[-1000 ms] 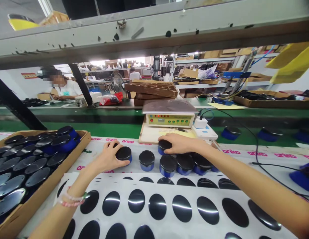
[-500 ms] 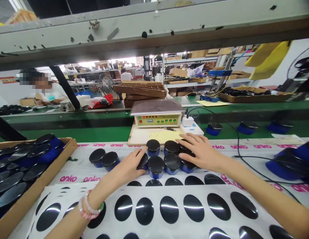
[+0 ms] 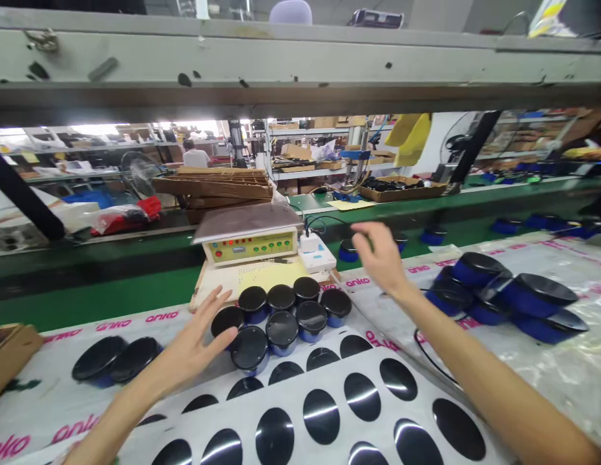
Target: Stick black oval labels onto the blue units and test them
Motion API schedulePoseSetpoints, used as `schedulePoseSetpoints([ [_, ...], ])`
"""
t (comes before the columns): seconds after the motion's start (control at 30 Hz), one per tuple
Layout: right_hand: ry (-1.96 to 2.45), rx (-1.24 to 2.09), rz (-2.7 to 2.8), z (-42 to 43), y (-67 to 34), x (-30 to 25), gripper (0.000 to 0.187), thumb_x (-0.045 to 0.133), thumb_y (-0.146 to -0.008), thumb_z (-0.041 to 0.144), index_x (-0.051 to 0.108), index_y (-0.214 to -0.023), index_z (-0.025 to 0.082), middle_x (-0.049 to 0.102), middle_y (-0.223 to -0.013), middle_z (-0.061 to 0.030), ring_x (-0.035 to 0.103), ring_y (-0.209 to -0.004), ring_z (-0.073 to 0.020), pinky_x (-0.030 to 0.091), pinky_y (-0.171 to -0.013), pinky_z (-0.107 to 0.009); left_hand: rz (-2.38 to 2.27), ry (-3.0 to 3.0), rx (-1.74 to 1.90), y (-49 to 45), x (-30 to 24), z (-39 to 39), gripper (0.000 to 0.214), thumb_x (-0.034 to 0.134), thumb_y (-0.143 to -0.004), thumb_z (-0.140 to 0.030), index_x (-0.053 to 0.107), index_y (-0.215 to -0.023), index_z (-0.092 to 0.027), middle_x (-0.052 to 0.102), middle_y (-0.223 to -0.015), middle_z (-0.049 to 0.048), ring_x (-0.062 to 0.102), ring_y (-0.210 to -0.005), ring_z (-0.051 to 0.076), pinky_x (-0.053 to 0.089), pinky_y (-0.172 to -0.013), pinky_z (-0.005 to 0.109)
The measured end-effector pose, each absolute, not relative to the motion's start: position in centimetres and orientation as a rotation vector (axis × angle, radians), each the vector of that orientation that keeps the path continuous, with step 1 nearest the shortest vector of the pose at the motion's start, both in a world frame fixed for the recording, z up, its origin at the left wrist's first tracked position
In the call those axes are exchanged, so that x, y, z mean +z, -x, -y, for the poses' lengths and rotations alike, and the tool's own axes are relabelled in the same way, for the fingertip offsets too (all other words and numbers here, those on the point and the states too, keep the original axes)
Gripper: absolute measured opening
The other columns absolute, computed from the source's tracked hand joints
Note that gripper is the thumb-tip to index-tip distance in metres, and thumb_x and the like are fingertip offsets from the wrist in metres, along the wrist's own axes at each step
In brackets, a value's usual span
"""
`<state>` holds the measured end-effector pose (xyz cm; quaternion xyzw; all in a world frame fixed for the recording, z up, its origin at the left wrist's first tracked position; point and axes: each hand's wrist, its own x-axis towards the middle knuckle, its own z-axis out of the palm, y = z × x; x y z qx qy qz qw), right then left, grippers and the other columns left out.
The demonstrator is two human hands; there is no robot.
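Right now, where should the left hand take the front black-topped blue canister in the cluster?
Grip the front canister by its round blue side from the front left, near the left hand; neighbouring canisters stand close behind and to its right.

Right hand (image 3: pixel 379 253), seemingly motion-blurred

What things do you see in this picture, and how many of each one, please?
Round black-and-blue pieces: eight, black tops, blue sides, clustered at centre.
Left pair of pieces: two, black and blue, left of the cluster.
Right pile of pieces: several, black and blue, at right.
Glossy ovals: many, black, on a white sheet.
Control box: one, yellow-green panel, behind the cluster.
Cardboard tray: one, brown, at left edge.
Distant person: one, white shirt, far back.
Left hand: open, beside the cluster.
Right hand: open, raised, touching nothing.
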<state>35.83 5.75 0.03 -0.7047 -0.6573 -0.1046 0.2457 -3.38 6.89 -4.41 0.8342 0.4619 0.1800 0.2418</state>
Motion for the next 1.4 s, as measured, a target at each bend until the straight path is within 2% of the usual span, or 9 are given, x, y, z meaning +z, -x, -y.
schedulePoseSetpoints([
  [0.13,2.078,-0.25,1.678,-9.7,-41.9,3.1,0.042,0.057,-0.096,0.035,0.048,-0.133,0.018,0.045,-0.138,-0.0119,0.047,-0.122,-0.03,0.04,-0.1,-0.055,-1.363,-2.31,0.676,1.4,-6.8,-6.9,0.062,0.04,-0.092,-0.055,0.03,-0.148,-0.029,0.019,-0.16,0.007,0.021,-0.145,0.03,0.023,-0.115,0.055],
  [0.4,2.128,0.021,1.996,-12.4,-40.1,0.5,0.03,0.061,-0.094,0.032,0.058,-0.119,0.015,0.058,-0.119,-0.0084,0.06,-0.1,-0.0218,0.053,-0.085,-0.042,-1.296,-2.384,0.769,1.0,-9.0,-7.9,0.056,0.042,-0.09,-0.057,0.044,-0.139,-0.029,0.04,-0.15,0.0053,0.034,-0.14,0.029,0.026,-0.115,0.055],
  [0.53,2.255,-0.228,1.712,-5.8,-43.1,3.9,0.043,0.056,-0.096,0.037,0.047,-0.134,0.02,0.045,-0.136,-0.0116,0.055,-0.109,-0.0255,0.047,-0.093,-0.047,-1.291,-2.351,0.76,1.3,-9.1,-8.1,0.058,0.041,-0.088,-0.06,0.046,-0.137,-0.029,0.04,-0.15,0.0047,0.033,-0.14,0.029,0.025,-0.116,0.055],
  [0.63,2.395,-0.275,1.53,2.8,-46.6,4.5,0.047,0.052,-0.093,0.047,0.049,-0.134,0.025,0.05,-0.128,-0.0107,0.061,-0.098,-0.0273,0.049,-0.088,-0.045,-1.318,-2.322,0.759,1.3,-9.3,-8.1,0.058,0.042,-0.087,-0.061,0.046,-0.137,-0.032,0.04,-0.15,0.0022,0.033,-0.141,0.028,0.025,-0.116,0.055],
  [0.73,2.584,-0.172,1.44,10.3,-48.3,1.5,0.038,0.062,-0.081,0.043,0.064,-0.113,0.024,0.058,-0.102,-0.0101,0.065,-0.079,-0.027,0.053,-0.075,-0.041,-1.324,-2.311,0.782,1.2,-9.5,-8.2,0.058,0.043,-0.086,-0.063,0.047,-0.135,-0.034,0.042,-0.149,0.0001,0.034,-0.14,0.028,0.025,-0.116,0.056],
  [0.87,2.726,-0.195,1.324,14.1,-47.6,-3.0,0.039,0.056,-0.087,0.04,0.059,-0.12,0.019,0.057,-0.109,-0.0144,0.066,-0.074,-0.0251,0.055,-0.069,-0.039,-1.319,-2.32,0.803,1.5,-10.2,-8.8,0.056,0.044,-0.085,-0.063,0.046,-0.136,-0.039,0.043,-0.147,-0.0024,0.036,-0.139,0.028,0.025,-0.116,0.056],
  [0.97,2.774,-0.376,1.251,11.9,-46.6,-2.4,0.051,0.055,-0.091,0.04,0.048,-0.132,0.011,0.048,-0.124,-0.0231,0.063,-0.09,-0.0333,0.051,-0.077,-0.051,-1.318,-2.339,0.789,2.0,-10.7,-9.2,0.055,0.046,-0.085,-0.062,0.045,-0.136,-0.041,0.043,-0.147,-0.0037,0.037,-0.139,0.029,0.027,-0.115,0.057],
  [1.07,2.696,-0.474,1.374,5.7,-46.6,0.5,0.045,0.052,-0.096,0.041,0.045,-0.134,0.017,0.048,-0.13,-0.015,0.053,-0.112,-0.0303,0.043,-0.094,-0.053,-1.319,-2.36,0.76,2.3,-10.9,-9.2,0.054,0.047,-0.085,-0.06,0.044,-0.137,-0.043,0.041,-0.149,-0.0047,0.035,-0.14,0.029,0.028,-0.114,0.056],
  [1.4,2.528,-0.237,1.708,-9.4,-47.7,0.7,0.033,0.06,-0.095,0.034,0.056,-0.122,0.016,0.057,-0.12,-0.0092,0.059,-0.101,-0.0227,0.052,-0.085,-0.043,-1.331,-2.39,0.754,2.6,-10.8,-9.1,0.054,0.047,-0.087,-0.057,0.042,-0.139,-0.043,0.04,-0.15,-0.0043,0.034,-0.14,0.028,0.032,-0.111,0.056],
])
